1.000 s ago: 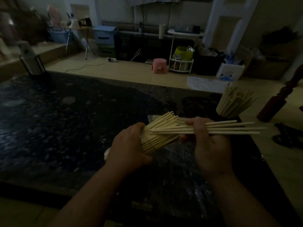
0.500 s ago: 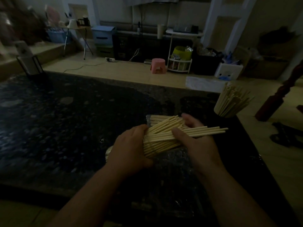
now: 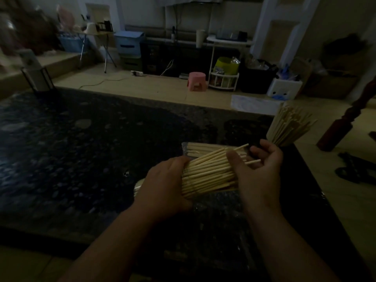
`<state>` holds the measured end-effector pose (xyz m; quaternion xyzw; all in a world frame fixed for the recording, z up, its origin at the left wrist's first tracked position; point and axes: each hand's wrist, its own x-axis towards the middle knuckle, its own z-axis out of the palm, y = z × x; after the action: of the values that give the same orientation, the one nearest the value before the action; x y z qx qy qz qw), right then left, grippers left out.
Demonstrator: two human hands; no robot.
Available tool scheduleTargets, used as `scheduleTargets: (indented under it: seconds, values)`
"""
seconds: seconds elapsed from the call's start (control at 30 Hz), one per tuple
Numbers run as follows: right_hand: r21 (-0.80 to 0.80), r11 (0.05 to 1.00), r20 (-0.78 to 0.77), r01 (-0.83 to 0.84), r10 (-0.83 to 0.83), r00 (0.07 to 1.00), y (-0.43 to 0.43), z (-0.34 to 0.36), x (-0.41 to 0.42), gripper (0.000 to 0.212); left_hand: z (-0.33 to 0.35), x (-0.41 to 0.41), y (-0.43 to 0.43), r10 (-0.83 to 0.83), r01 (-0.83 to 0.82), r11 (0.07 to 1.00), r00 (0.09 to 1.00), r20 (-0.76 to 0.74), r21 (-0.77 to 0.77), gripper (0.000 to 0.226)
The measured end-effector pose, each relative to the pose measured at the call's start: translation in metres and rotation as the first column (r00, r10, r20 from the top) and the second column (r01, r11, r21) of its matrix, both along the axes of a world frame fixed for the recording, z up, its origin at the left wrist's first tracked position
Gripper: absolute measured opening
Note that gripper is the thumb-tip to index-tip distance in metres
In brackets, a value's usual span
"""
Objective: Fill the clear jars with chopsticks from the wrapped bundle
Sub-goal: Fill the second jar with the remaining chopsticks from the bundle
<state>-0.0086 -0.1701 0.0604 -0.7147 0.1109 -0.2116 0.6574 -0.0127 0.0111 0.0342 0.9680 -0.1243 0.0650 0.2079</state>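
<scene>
Dim light falls on a dark speckled countertop (image 3: 81,151), and both forearms reach in over its near edge. Crinkled clear wrap (image 3: 215,212) glints on the stone below the wrists. Above it the left hand (image 3: 164,186) grips one end of the bundle of chopsticks (image 3: 209,174), its fingers curled round the sticks. It holds them level off the counter, probably so that none scatter while some are drawn away.

At the other end is the right hand (image 3: 258,169). Its thumb lies across the upper sticks and its fingers curl behind their tips, so it seems to be pinching off a small share. How many it has I cannot tell; a few tips poke out past the fingers.

Just behind the bundle a wrapped pack (image 3: 203,148) of more sticks lies flat on the counter, handy for the next helping. Further right, near the far edge, stands a clear jar (image 3: 283,138), its glass hard to make out in the gloom. It is packed with standing chopsticks (image 3: 293,121) that fan out at its mouth, so that one looks filled.

Beyond the counter is a tiled floor with a pink stool (image 3: 196,81) and a white rack (image 3: 223,82).
</scene>
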Motion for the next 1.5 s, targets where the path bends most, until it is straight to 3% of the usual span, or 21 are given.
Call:
scheduleTargets:
  seconds: [0.2, 0.43, 0.53, 0.7, 0.87, 1.0, 1.13, 1.2, 1.33, 1.5]
  values:
    - [-0.261, 0.929, -0.066, -0.261, 0.252, 0.965, 0.004, -0.006, -0.002, 0.034, -0.001, 0.0, 0.0, -0.005, 0.005, 1.0, 1.0, 0.011, 0.011, 0.096]
    - [-0.242, 0.923, -0.081, -0.298, 0.287, 0.955, 0.003, -0.007, -0.001, 0.038, -0.002, 0.002, 0.003, 0.009, -0.01, 1.0, 1.0, 0.006, 0.01, 0.099]
    - [-0.324, 0.879, -0.085, -0.349, 0.341, 0.936, 0.004, -0.01, -0.001, 0.035, -0.003, 0.001, 0.002, 0.017, -0.017, 1.0, 1.0, 0.011, 0.01, 0.099]
    - [-0.461, 0.838, -0.052, -0.292, 0.303, 0.952, 0.005, -0.014, -0.003, 0.029, -0.003, 0.001, 0.004, 0.019, -0.02, 1.0, 1.0, 0.024, 0.017, 0.098]
    - [-0.373, 0.844, -0.101, -0.386, 0.376, 0.921, 0.004, -0.01, -0.003, 0.048, -0.003, 0.001, 0.004, 0.047, -0.047, 0.999, 0.999, 0.018, -0.023, 0.098]
    - [-0.273, 0.902, -0.062, -0.333, 0.329, 0.942, -0.002, -0.005, -0.004, 0.033, -0.001, 0.003, 0.004, 0.083, -0.082, 0.995, 0.997, 0.01, -0.055, 0.1]
    - [-0.299, 0.926, -0.069, -0.231, 0.221, 0.973, -0.009, -0.01, -0.003, 0.033, 0.001, 0.003, 0.006, 0.106, -0.106, 0.991, 0.994, -0.002, -0.084, 0.099]
    - [-0.328, 0.918, -0.091, -0.222, 0.203, 0.975, -0.014, -0.008, -0.001, 0.023, 0.0, 0.004, 0.009, 0.131, -0.13, 0.986, 0.991, 0.005, -0.101, 0.099]
    - [-0.358, 0.847, -0.376, -0.393, 0.254, 0.891, -0.024, -0.016, 0.005, 0.018, 0.001, 0.007, 0.015, 0.192, -0.186, 0.971, 0.981, 0.031, -0.15, 0.095]
    - [-0.555, 0.564, -0.602, -0.612, 0.235, 0.763, -0.021, -0.034, 0.002, 0.019, 0.001, 0.01, 0.02, 0.286, -0.273, 0.936, 0.958, 0.028, -0.224, 0.095]
